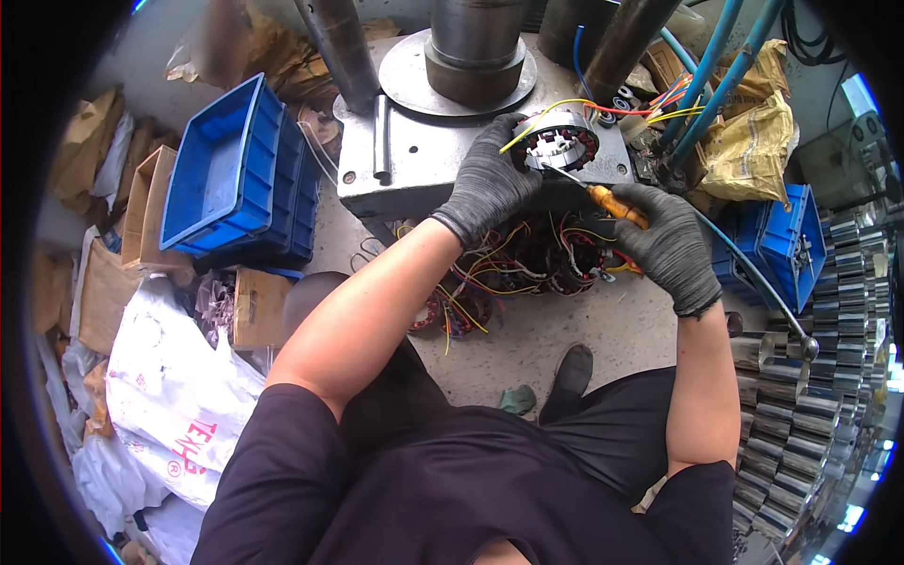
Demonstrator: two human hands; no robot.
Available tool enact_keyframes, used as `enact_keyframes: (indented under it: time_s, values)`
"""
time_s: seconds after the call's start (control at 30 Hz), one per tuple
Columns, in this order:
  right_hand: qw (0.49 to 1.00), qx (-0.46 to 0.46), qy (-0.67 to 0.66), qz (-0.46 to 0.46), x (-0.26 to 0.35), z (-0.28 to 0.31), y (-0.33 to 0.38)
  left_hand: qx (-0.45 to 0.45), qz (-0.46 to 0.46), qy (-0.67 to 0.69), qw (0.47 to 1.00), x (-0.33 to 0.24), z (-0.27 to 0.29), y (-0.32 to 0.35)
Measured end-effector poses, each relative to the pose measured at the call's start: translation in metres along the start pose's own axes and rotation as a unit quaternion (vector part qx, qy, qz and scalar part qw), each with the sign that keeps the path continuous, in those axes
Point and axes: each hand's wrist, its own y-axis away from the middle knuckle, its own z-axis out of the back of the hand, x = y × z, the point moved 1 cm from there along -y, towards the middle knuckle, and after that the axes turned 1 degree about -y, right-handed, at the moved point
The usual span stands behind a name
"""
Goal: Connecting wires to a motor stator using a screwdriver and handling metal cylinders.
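My left hand (492, 179), in a dark grey knit glove, grips the left side of a motor stator (586, 125) on the metal press table. The stator is a ring with dark red windings, a pale toothed inside, and yellow and red lead wires. My right hand (667, 243), gloved alike, is closed round the orange handle of a screwdriver (617, 204). Its shaft points up and left, and the tip meets the stator's near inner edge. My left fingertips are partly hidden behind the ring.
Several wired stators (574, 268) lie below the press table (400, 174). Stacked blue crates (268, 179) and a white sack (179, 377) are on the left. On the right stand a blue bin (777, 250), a thin rod with a ball end (809, 348) and rows of shiny metal cores (800, 433).
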Motion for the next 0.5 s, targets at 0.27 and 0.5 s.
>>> enact_keyframes:
  time_s: [0.27, 0.5]
  values:
    - [0.981, 0.063, 0.181, 0.017, 0.041, -0.009, -0.004, -0.037, -0.014, 0.063, 0.997, 0.022, -0.015, -0.003]
    - [0.956, 0.109, 0.273, 0.001, 0.053, -0.009, -0.019, -0.004, 0.073, -0.1, 0.992, -0.022, 0.003, 0.006]
